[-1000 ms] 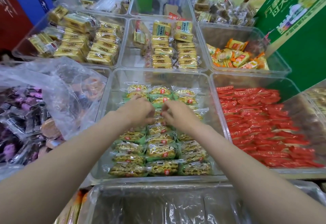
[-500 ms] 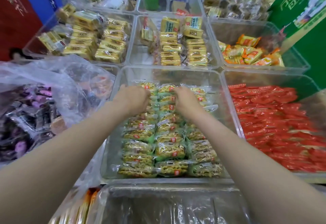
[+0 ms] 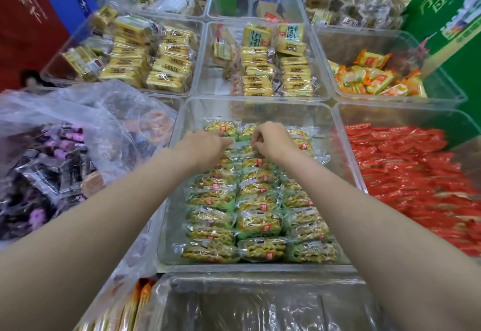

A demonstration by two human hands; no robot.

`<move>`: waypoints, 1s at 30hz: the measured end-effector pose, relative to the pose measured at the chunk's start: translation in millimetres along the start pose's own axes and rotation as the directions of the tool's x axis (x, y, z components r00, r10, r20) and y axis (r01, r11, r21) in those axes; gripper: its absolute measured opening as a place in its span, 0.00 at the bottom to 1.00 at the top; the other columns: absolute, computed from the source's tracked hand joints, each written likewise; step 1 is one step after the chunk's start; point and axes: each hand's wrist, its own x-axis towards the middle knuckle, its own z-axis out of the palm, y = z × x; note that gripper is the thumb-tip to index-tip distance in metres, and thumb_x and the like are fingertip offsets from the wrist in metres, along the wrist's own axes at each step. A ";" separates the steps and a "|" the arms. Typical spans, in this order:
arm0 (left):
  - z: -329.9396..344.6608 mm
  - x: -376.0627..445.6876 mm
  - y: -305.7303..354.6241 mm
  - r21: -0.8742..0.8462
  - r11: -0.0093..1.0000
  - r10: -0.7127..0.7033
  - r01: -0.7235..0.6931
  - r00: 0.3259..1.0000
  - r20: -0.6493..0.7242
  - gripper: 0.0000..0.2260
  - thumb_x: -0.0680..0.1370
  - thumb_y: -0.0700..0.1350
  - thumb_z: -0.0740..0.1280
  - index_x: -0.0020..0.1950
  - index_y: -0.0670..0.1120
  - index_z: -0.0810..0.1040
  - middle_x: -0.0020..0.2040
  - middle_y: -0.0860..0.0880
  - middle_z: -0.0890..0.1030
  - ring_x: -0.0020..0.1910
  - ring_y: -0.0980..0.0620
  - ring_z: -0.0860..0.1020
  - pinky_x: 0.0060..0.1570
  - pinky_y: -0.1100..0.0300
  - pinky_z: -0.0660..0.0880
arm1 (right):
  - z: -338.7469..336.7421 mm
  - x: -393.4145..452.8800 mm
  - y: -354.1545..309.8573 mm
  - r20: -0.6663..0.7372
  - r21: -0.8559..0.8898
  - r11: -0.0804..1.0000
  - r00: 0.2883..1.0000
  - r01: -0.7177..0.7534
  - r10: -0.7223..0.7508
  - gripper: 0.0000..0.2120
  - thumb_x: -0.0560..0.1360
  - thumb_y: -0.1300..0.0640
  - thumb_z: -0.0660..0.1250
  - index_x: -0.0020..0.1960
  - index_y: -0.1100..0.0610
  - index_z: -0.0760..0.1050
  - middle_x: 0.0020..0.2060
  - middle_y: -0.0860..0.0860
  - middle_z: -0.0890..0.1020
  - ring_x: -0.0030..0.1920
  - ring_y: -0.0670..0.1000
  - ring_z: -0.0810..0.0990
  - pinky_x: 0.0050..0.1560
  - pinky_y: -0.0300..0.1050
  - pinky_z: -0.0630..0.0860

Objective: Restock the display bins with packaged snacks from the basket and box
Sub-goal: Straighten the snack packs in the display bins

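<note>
A clear plastic bin (image 3: 260, 108) in the middle holds three rows of green-wrapped snack packets (image 3: 259, 222) with red labels. Both my hands reach into its far end. My left hand (image 3: 205, 145) lies over the left and middle rows, its fingertips on a packet near the back. My right hand (image 3: 272, 140) has its fingers curled and pinches the edge of a packet in the middle row. What is under both palms is hidden.
A bin of red packets (image 3: 406, 174) is on the right. Bins of yellow packets (image 3: 145, 54) and orange packets (image 3: 369, 78) stand behind. A crumpled plastic bag of dark and purple snacks (image 3: 52, 153) lies left. A plastic-lined container (image 3: 260, 304) is nearest me.
Both hands have moved from the middle of the green-packet bin toward its far end, working along the rows. The view has shifted slightly closer.
</note>
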 end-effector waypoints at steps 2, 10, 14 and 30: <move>-9.2 -7.0 3.9 -0.133 0.991 0.017 -0.022 0.999 -0.039 0.20 0.83 0.45 0.51 0.76 0.52 0.57 0.77 0.46 0.55 0.74 0.44 0.59 0.70 0.48 0.60 | 3.5 -0.9 0.4 -0.098 0.003 1.000 0.995 0.006 -0.006 0.08 0.76 0.67 0.62 0.45 0.61 0.79 0.43 0.53 0.79 0.47 0.52 0.76 0.51 0.48 0.75; -27.4 -80.0 4.9 -0.062 0.992 0.120 -0.112 0.983 0.140 0.11 0.76 0.50 0.67 0.57 0.52 0.79 0.55 0.54 0.80 0.56 0.54 0.76 0.56 0.62 0.68 | -16.8 -41.2 -23.1 -0.117 0.033 0.964 0.959 0.264 -0.258 0.04 0.77 0.60 0.64 0.49 0.57 0.77 0.46 0.49 0.76 0.48 0.47 0.73 0.51 0.41 0.71; -21.0 -86.1 15.4 0.139 0.983 0.105 -0.121 0.988 0.114 0.10 0.76 0.51 0.65 0.57 0.56 0.79 0.55 0.54 0.80 0.57 0.53 0.76 0.59 0.60 0.63 | -1.3 -91.0 -45.8 0.261 -0.049 0.908 0.882 0.417 -0.391 0.09 0.74 0.55 0.69 0.52 0.57 0.78 0.46 0.50 0.81 0.45 0.48 0.77 0.50 0.44 0.76; -4.9 -62.6 12.1 0.179 0.984 -0.004 0.007 1.000 -0.017 0.10 0.75 0.54 0.65 0.53 0.51 0.76 0.53 0.52 0.79 0.60 0.50 0.70 0.60 0.54 0.60 | 34.6 -106.7 -44.4 0.144 0.164 0.984 0.985 0.067 -0.091 0.09 0.72 0.53 0.72 0.50 0.56 0.81 0.53 0.50 0.82 0.52 0.51 0.78 0.57 0.48 0.74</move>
